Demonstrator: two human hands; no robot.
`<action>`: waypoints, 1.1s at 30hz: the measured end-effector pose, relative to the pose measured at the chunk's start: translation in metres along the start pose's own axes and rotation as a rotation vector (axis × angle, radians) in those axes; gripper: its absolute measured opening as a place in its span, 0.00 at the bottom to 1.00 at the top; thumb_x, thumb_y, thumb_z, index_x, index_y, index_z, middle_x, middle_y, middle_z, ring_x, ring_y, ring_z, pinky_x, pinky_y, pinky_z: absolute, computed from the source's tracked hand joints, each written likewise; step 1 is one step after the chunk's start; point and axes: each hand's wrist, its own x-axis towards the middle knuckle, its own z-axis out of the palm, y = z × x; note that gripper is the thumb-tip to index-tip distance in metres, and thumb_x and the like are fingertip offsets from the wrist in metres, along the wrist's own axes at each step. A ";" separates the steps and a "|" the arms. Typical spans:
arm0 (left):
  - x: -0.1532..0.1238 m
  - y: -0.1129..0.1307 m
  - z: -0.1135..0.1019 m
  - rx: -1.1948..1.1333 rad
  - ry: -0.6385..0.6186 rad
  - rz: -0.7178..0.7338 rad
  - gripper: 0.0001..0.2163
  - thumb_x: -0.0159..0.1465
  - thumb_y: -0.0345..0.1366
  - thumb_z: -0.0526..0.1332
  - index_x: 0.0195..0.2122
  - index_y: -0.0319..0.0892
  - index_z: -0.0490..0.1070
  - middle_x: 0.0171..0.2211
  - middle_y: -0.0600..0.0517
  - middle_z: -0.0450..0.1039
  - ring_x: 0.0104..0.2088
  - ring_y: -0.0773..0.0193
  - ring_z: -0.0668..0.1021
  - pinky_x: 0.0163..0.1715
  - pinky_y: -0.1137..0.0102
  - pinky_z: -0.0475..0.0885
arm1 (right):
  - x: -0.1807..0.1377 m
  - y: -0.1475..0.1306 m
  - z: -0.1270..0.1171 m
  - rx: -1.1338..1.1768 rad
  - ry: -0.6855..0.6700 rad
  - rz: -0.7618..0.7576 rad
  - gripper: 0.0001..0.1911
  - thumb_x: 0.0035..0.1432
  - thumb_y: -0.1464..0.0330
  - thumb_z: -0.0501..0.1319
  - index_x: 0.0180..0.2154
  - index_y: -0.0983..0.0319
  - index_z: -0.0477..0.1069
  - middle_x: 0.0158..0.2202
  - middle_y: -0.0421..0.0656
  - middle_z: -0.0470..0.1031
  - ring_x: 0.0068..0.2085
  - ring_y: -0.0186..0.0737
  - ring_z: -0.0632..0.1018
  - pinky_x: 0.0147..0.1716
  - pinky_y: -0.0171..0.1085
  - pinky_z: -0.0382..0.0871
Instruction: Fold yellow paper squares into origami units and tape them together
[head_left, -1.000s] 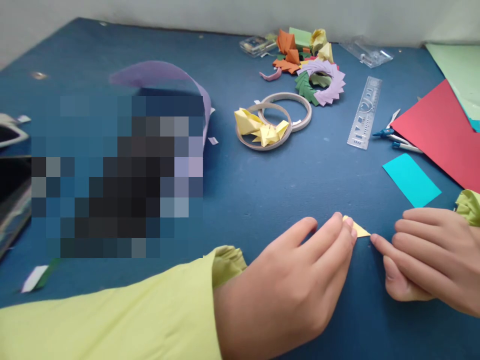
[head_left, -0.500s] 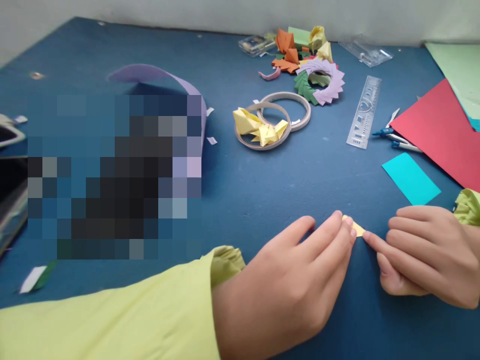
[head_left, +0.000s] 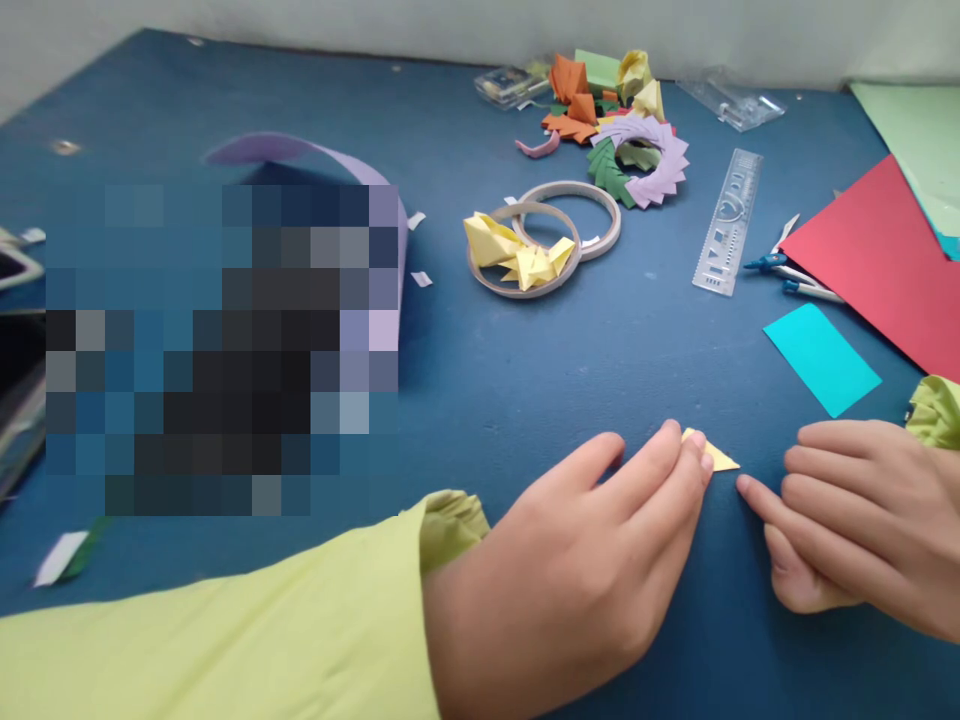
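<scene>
A small piece of folded yellow paper (head_left: 718, 455) lies on the blue tabletop, its pointed right corner showing. My left hand (head_left: 600, 550) presses it down, fingers held together over it and covering its left part. Just right of that corner, my right hand (head_left: 862, 520) rests with the index finger stretched toward the paper, its tip slightly apart from it. The thumb of that hand is tucked under, and nothing is in it. Behind the right hand lies a turquoise paper rectangle (head_left: 821, 360).
Two tape rolls (head_left: 604, 240) stand mid-table, yellow folded pieces (head_left: 536, 265) in one. Farther back are a purple-green paper ring (head_left: 660, 185) and orange folded pieces (head_left: 570, 78). A clear ruler (head_left: 727, 225) and red paper (head_left: 877, 260) lie right. A purple strip (head_left: 262, 148) curves beside a blurred-out area.
My right index fingertip has moved right and slightly down, off the yellow paper, baring its corner. My left hand has stayed in place on the paper.
</scene>
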 end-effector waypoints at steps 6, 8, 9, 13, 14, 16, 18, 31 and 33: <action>0.000 0.000 -0.002 -0.004 0.019 -0.005 0.17 0.68 0.24 0.45 0.43 0.34 0.74 0.50 0.43 0.72 0.51 0.52 0.73 0.37 0.62 0.72 | 0.004 0.008 0.001 0.002 -0.029 -0.053 0.08 0.56 0.71 0.58 0.33 0.70 0.73 0.19 0.41 0.68 0.22 0.35 0.67 0.20 0.39 0.64; -0.001 0.000 0.000 -0.001 0.033 0.001 0.17 0.68 0.25 0.45 0.43 0.34 0.74 0.50 0.43 0.73 0.51 0.52 0.73 0.37 0.62 0.72 | 0.005 0.009 0.001 -0.005 -0.030 -0.076 0.08 0.57 0.70 0.58 0.33 0.69 0.73 0.19 0.41 0.69 0.22 0.35 0.68 0.20 0.39 0.63; -0.001 0.001 0.000 0.000 0.033 0.002 0.17 0.68 0.25 0.45 0.43 0.34 0.74 0.50 0.43 0.73 0.51 0.53 0.73 0.37 0.62 0.72 | 0.006 0.009 0.000 -0.014 -0.033 -0.079 0.07 0.56 0.70 0.58 0.31 0.68 0.72 0.19 0.41 0.68 0.21 0.36 0.68 0.20 0.39 0.63; -0.002 0.001 -0.001 0.006 0.009 -0.020 0.15 0.67 0.25 0.47 0.43 0.34 0.74 0.50 0.43 0.72 0.50 0.51 0.73 0.36 0.61 0.71 | 0.007 0.010 -0.001 -0.036 -0.028 -0.090 0.08 0.54 0.71 0.60 0.24 0.65 0.70 0.16 0.39 0.66 0.20 0.35 0.68 0.20 0.39 0.63; -0.001 0.001 -0.001 0.007 0.003 -0.025 0.15 0.67 0.25 0.47 0.43 0.34 0.74 0.50 0.43 0.72 0.51 0.51 0.73 0.36 0.61 0.71 | 0.007 0.010 -0.001 -0.037 -0.021 -0.094 0.09 0.54 0.71 0.60 0.23 0.65 0.69 0.16 0.40 0.66 0.20 0.35 0.68 0.21 0.39 0.63; 0.001 0.000 -0.002 -0.015 0.008 -0.027 0.14 0.67 0.26 0.48 0.44 0.33 0.73 0.50 0.43 0.73 0.50 0.51 0.73 0.35 0.62 0.71 | 0.007 0.010 0.000 -0.040 -0.008 -0.090 0.09 0.55 0.72 0.59 0.23 0.64 0.69 0.17 0.40 0.67 0.21 0.35 0.69 0.21 0.39 0.64; 0.003 -0.002 -0.002 -0.065 0.055 -0.063 0.13 0.67 0.27 0.49 0.44 0.32 0.73 0.46 0.44 0.74 0.48 0.52 0.74 0.36 0.62 0.71 | 0.007 0.011 0.001 -0.037 -0.003 -0.082 0.09 0.55 0.72 0.59 0.23 0.64 0.69 0.18 0.40 0.69 0.22 0.35 0.70 0.21 0.38 0.65; 0.008 -0.007 0.006 -0.098 0.187 -0.362 0.07 0.63 0.31 0.58 0.39 0.33 0.73 0.40 0.42 0.75 0.43 0.52 0.74 0.41 0.56 0.74 | 0.010 0.014 0.001 0.005 0.028 -0.085 0.09 0.53 0.75 0.59 0.22 0.65 0.68 0.19 0.42 0.70 0.21 0.37 0.69 0.21 0.40 0.64; 0.008 -0.007 0.005 -0.093 0.222 -0.344 0.05 0.63 0.30 0.59 0.37 0.35 0.73 0.38 0.45 0.76 0.42 0.54 0.74 0.42 0.58 0.74 | 0.010 0.015 0.001 0.010 0.022 -0.090 0.09 0.53 0.76 0.60 0.22 0.65 0.67 0.18 0.41 0.70 0.21 0.36 0.69 0.20 0.40 0.63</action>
